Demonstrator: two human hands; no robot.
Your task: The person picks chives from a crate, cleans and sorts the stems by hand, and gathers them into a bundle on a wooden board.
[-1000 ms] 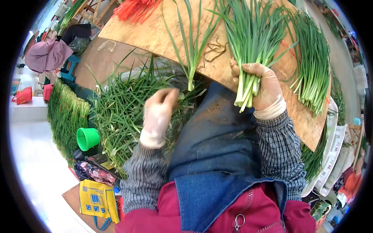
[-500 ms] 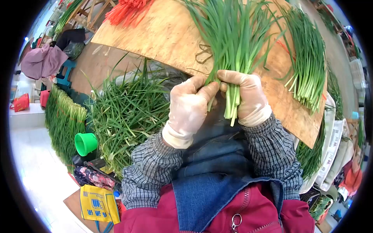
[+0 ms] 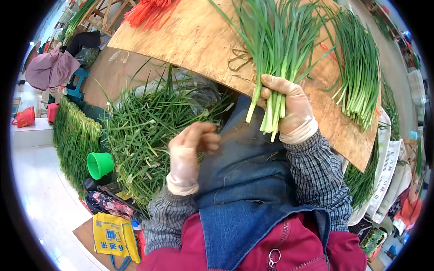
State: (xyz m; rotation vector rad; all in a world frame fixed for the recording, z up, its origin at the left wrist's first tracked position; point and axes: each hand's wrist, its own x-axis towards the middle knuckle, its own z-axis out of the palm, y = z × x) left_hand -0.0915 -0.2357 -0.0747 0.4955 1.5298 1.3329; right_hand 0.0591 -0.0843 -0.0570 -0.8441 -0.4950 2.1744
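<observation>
Presently the right hand [image 3: 296, 108] is closed around the lower part of a bunch of green stalks [image 3: 284, 54], with the thumb across the front and the pale ends hanging below. The bunch of green stalks lies above the near edge of the wooden board [image 3: 190, 47], and its leaves spread away from the person. The left hand [image 3: 185, 151] is apart from it, near the heap of loose leaves [image 3: 144, 135]; its fingers are half bent and a little blurred, and it seems to hold nothing.

For a good grip, I think the thumb should press firmly enough that no stalk slips, but not so much that the soft stems are bruised. The pale ends are not level, and one stalk leans out to the left of the others, so it would be better to bring it in line before squeezing harder. The left hand does best to touch only one leaf or stalk at a time. The leaves should also stay separate from the finished-looking bundle [image 3: 360, 77] at the right.
</observation>
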